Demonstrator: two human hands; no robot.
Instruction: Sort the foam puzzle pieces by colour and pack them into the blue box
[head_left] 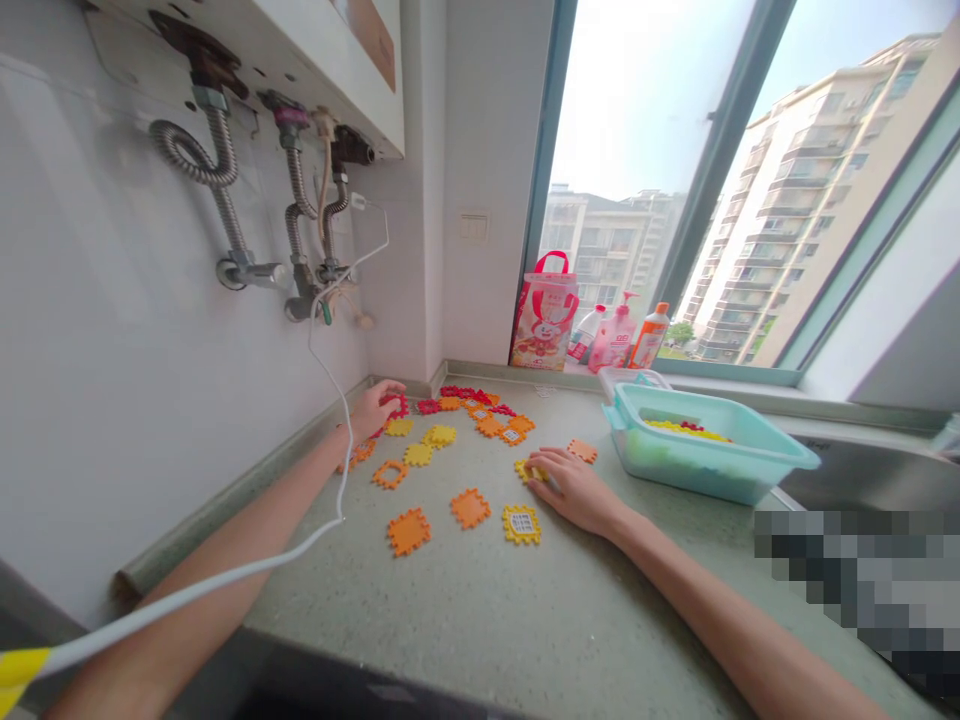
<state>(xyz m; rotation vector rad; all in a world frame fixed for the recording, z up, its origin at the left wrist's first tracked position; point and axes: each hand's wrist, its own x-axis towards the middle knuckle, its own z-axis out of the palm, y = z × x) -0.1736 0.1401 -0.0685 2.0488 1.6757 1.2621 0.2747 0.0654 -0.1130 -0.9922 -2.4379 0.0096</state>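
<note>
At the back left of the counter, my left hand [375,407] has its fingers bent round a red notched building tile [398,405]. My right hand [571,485] rests low over the counter, its thumb and fingertips at a yellow notched tile [523,469] that it partly covers. Just in front of it lies a yellow tile [522,524] with a grid-like centre. Two orange tiles [409,532] lie flat toward the front. Between the hands are plain yellow tiles [418,454] and an orange frame-like tile [390,474]. Beyond the right hand lies a pale orange tile [582,451].
Red and orange tiles [491,427] cluster near the back corner. A turquoise tub [697,465] with yellow and red pieces stands right, beside a sink [870,475]. A white cable [334,385] hangs across my left forearm. Bottles [615,340] and a bag [546,325] line the windowsill.
</note>
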